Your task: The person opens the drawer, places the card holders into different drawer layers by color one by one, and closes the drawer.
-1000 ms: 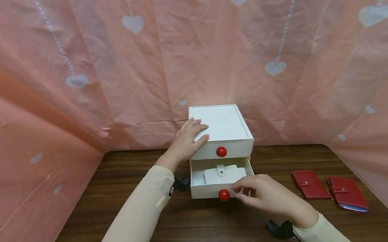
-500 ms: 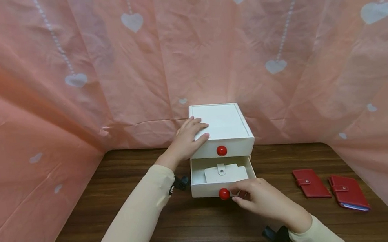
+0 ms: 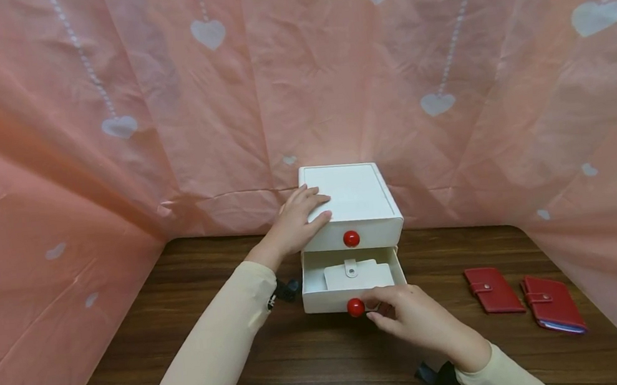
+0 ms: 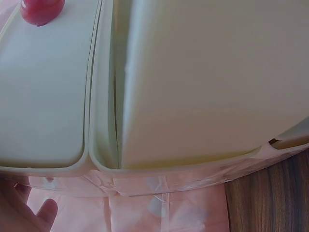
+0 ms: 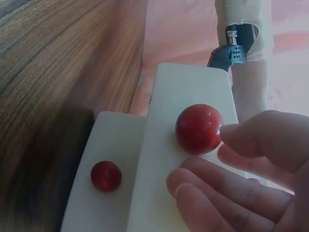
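Note:
A small white drawer cabinet (image 3: 347,191) with red knobs stands at the back of the table. My left hand (image 3: 292,224) rests on its top left edge with fingers extended; part of it shows in the left wrist view. Beneath the top drawer, another drawer (image 3: 320,303) is pulled out, with white snap-strap wallets (image 3: 337,277) inside. My right hand (image 3: 412,319) is at that drawer's red knob (image 5: 199,128), fingers loosely bent. In the right wrist view one fingertip meets the knob's edge, while the other fingers stay beside it, not wrapped round it.
Two red snap-strap wallets (image 3: 494,290) (image 3: 553,303) lie on the dark wooden table (image 3: 305,375) to the right. A lower drawer with its own red knob (image 5: 106,176) shows in the right wrist view. Pink curtains (image 3: 320,91) with white hearts hang around the table.
My right hand has moved slightly left, its fingertips coming up to the open drawer's red knob. The left hand, cabinet and drawer look unchanged.

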`<state>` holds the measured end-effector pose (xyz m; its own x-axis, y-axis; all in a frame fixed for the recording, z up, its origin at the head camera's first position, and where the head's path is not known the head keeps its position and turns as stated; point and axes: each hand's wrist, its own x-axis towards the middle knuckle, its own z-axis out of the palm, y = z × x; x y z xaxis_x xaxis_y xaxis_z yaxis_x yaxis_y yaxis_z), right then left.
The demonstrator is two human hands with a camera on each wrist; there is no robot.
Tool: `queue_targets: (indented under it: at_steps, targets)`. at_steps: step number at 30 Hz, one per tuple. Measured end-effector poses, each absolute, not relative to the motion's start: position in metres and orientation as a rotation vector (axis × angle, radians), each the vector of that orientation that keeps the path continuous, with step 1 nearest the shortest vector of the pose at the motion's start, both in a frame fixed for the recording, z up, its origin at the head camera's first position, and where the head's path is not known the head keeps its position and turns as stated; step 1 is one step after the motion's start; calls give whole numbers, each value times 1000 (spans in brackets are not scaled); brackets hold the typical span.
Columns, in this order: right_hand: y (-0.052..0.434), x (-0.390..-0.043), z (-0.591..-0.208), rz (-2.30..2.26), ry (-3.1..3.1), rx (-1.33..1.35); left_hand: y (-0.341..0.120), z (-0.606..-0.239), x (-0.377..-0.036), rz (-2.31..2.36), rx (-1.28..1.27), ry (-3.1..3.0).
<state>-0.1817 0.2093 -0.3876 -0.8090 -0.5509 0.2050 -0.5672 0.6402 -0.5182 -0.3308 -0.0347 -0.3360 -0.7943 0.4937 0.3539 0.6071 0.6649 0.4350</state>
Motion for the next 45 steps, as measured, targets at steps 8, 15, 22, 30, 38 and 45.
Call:
queue_targets:
  at_steps: [8, 15, 22, 30, 38, 45]
  targets:
    - [208, -183, -392, 947, -2769, 948, -35, -336, -332, -814, -894, -2666]
    - [204, -183, -400, 964, -2700, 926, -35, -336, -332, -810, -891, -2663]
    - [198, -182, -404, 915, -2694, 860, -35, -337, -332, -818, -897, -2653]
    - [193, -181, -408, 882, -2675, 828, -35, -336, -331, -821, -901, -2653]
    - [191, -182, -411, 829, -2647, 811, -34, -338, -332, -825, -901, -2645]
    - [190, -183, -410, 803, -2636, 788, -34, -339, -333, -822, -902, -2637]
